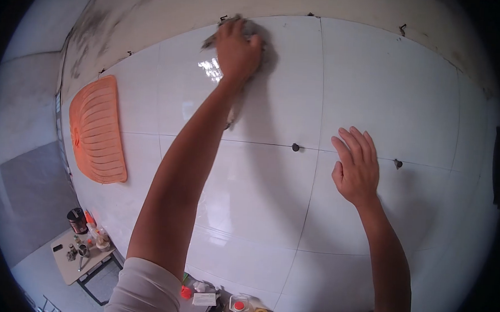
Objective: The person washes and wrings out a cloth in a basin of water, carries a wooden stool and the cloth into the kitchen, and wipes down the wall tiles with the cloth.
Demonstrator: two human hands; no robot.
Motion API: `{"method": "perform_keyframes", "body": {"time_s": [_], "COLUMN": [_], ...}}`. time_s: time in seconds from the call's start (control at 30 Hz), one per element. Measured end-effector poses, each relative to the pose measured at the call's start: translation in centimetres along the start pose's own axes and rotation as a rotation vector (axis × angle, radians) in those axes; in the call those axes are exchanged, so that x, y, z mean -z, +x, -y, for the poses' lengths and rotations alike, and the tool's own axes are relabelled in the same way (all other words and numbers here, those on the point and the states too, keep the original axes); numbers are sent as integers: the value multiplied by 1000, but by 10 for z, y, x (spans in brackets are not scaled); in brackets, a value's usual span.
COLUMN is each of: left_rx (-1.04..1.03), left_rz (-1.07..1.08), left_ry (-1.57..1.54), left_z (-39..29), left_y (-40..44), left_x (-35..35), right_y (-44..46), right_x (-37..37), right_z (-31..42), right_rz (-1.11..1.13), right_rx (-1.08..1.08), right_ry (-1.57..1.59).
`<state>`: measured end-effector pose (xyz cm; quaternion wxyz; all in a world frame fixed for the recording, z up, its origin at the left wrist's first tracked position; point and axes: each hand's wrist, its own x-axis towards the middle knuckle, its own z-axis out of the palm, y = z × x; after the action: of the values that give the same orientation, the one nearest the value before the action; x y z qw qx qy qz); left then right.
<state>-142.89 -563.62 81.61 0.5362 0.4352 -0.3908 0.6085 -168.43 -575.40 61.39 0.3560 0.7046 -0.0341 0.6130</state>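
My left hand [236, 58] has its fingers bent over a grey rag [256, 29], grasping it against the upper edge of the white tiles [386, 95], thumb set apart on the right side, while my right hand [358, 174] is unclenched and bare, its fingers a little parted between two dark knobs [295, 147], though I cannot tell whether it touches the surface. Dark seams cross the shiny tiles, with a ribbed orange thing [99, 130] on their left part and a stained wall [156, 9] above. Down to the left stands a cluttered table [69, 272].
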Motion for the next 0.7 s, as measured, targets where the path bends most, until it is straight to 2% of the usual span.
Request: {"method": "perform_keyframes", "body": {"time_s": [0.07,0.13,0.2,0.27,0.37,0.53,0.57,0.7], "left_rx": [-122,-302,-307,-308,-362,-184,-185,-2], "left_rz": [97,142,125,49,118,173,110,77], "left_ry": [-173,-200,-198,-170,-213,-164,-115,22], "left_z": [-32,-68,-103,-105,-86,-17,1,57], "left_y": [-5,-13,-19,-19,-12,-12,-13,0], "left_x": [-16,-34,-41,-46,-36,0,7,38], "right_y": [0,0,0,0,0,-1,-1,-2], "right_x": [0,-1,1,3,1,1,0,-2], "right_z": [0,1,-2,-3,-3,-3,-3,-2], "right_rz": [7,10,14,19,22,19,9,-5], "right_rx": [-3,-1,8,8,9,3,9,3], "right_ry": [-6,-7,-2,4,17,1,2,-14]}}
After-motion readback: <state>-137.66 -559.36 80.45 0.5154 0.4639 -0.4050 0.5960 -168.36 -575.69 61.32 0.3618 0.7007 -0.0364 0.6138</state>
